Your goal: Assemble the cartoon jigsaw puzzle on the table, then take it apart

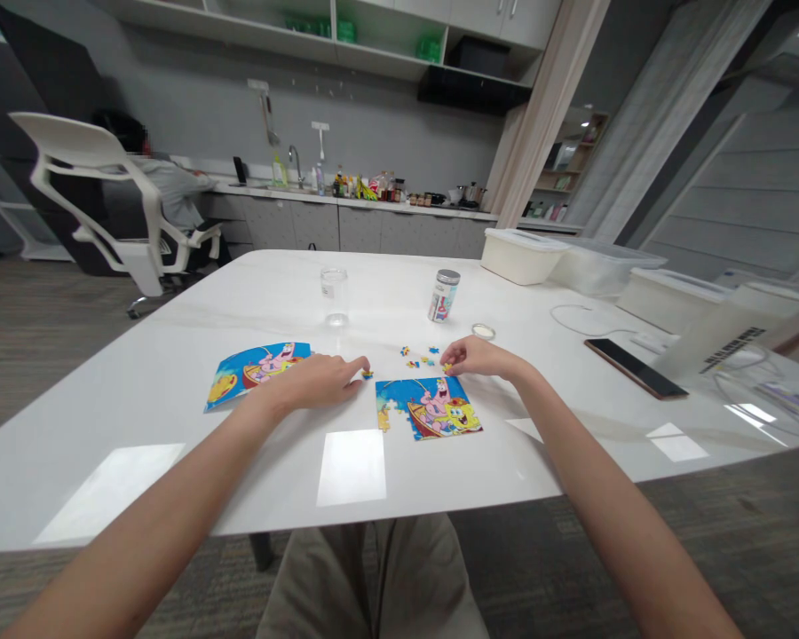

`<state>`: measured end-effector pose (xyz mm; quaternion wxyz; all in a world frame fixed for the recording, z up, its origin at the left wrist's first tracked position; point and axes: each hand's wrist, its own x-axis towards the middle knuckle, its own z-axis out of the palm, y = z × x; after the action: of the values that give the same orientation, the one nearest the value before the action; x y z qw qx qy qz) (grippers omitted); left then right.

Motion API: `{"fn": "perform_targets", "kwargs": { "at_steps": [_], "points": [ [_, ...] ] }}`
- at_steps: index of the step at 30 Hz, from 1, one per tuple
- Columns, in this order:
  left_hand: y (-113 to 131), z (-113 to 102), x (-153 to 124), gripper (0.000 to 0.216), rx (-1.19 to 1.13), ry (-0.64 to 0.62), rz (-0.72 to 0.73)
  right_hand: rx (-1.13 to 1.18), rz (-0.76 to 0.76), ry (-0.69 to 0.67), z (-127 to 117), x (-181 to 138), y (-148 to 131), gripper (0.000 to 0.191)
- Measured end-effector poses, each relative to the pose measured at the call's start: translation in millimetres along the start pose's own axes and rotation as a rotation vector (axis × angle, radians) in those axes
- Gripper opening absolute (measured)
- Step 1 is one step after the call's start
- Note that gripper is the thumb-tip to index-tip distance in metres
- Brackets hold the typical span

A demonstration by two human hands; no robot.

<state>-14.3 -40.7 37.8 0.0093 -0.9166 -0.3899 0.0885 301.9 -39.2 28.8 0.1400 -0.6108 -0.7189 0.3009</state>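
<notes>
A partly assembled jigsaw puzzle (439, 404) with cartoon figures in a boat lies before me, with a gap at its lower left. Just left of its upper corner, my left hand (323, 380) has a small blue and yellow puzzle piece (367, 374) between thumb and index finger. Above the puzzle's right side, my right hand (472, 357) pinches a yellow puzzle piece (446, 367), partly covered by the fingers. Several loose pieces (413, 364) are scattered between the hands. My left forearm partly covers a bent picture sheet (240, 368) showing the same scene.
Farther back stand an open clear jar (335, 297) and a printed canister (444, 297) with a metal lid. A round lid (483, 331) lies near my right hand. On the right are a phone (632, 368), cables and storage boxes (523, 256). Someone sits beyond a white chair (99, 186).
</notes>
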Motion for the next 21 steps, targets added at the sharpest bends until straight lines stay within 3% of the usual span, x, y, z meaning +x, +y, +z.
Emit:
{"fn": "perform_targets", "kwargs": {
  "at_steps": [4,10,21],
  "points": [
    [0.3,-0.9,-0.7,0.043,-0.002,0.009,-0.002,0.002,-0.010,0.009,-0.1,-1.7,-4.6,0.012],
    [0.6,-2.5,-1.1,0.041,-0.012,-0.010,-0.014,0.033,-0.062,0.133,3.8,4.1,-1.4,0.006],
    [-6.6,0.8,0.0,0.038,-0.040,0.027,-0.001,-0.092,-0.022,0.137,3.4,1.6,-6.6,0.022]
  ]
}}
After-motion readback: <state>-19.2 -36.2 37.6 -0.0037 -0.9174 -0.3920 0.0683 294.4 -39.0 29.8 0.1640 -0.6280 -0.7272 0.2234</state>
